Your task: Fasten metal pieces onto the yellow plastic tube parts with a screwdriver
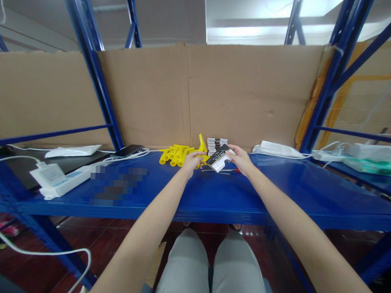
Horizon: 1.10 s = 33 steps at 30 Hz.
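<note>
My left hand (192, 161) is closed, its fingers round a yellow tapered tube (201, 142) whose end sticks up above them; the lower part is hidden. My right hand (239, 159) pinches a black-and-white printed card (218, 158) between thumb and fingers, tilted just above the shelf. Beside my left hand lies a pile of similar yellow tubes (173, 155), wide open ends facing me. Behind the card is a stack of white pieces with dark bands (217, 143). Thin rod-like tools (220, 171) lie beneath the card, partly hidden.
The blue metal shelf (232, 200) ends in a front edge above my knees. A cardboard panel (230, 92) closes the back between blue posts (103, 90). At left are a white power strip (72, 180), cables and a dark phone (127, 150). White packets (275, 149) lie at right.
</note>
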Tool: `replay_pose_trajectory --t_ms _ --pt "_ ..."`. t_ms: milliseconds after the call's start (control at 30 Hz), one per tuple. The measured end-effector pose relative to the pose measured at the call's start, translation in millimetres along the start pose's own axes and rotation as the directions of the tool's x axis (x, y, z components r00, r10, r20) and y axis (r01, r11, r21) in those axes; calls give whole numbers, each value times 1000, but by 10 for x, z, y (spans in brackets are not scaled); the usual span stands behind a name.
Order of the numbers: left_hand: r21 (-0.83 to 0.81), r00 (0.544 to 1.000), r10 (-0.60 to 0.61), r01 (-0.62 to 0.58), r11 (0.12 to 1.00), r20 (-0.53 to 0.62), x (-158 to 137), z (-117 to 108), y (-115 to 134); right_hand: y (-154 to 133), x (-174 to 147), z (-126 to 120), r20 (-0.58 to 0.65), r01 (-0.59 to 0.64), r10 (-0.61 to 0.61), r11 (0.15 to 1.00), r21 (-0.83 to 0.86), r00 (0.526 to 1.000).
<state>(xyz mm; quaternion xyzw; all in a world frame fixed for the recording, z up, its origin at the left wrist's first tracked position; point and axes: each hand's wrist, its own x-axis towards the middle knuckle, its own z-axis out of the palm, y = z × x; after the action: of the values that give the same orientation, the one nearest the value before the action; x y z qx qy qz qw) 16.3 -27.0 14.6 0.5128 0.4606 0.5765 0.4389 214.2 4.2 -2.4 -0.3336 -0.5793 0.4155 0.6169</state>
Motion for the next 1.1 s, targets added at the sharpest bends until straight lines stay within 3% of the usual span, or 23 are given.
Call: replay_pose_trajectory --t_ms 167,300,867,1100 --pt "-54 995 49 -45 998 83 9 28 -19 -10 11 -32 -126 144 -159 982 -121 979" --pt "-21 991 57 -55 998 120 20 49 -51 -18 20 -27 -140 201 -220 969 -141 965" --pt "-83 971 145 -132 988 189 22 59 -28 47 23 125 -61 175 -186 972 -159 981" --pt "-123 996 51 -42 991 69 18 31 7 71 10 130 18 142 -140 980 -137 990"
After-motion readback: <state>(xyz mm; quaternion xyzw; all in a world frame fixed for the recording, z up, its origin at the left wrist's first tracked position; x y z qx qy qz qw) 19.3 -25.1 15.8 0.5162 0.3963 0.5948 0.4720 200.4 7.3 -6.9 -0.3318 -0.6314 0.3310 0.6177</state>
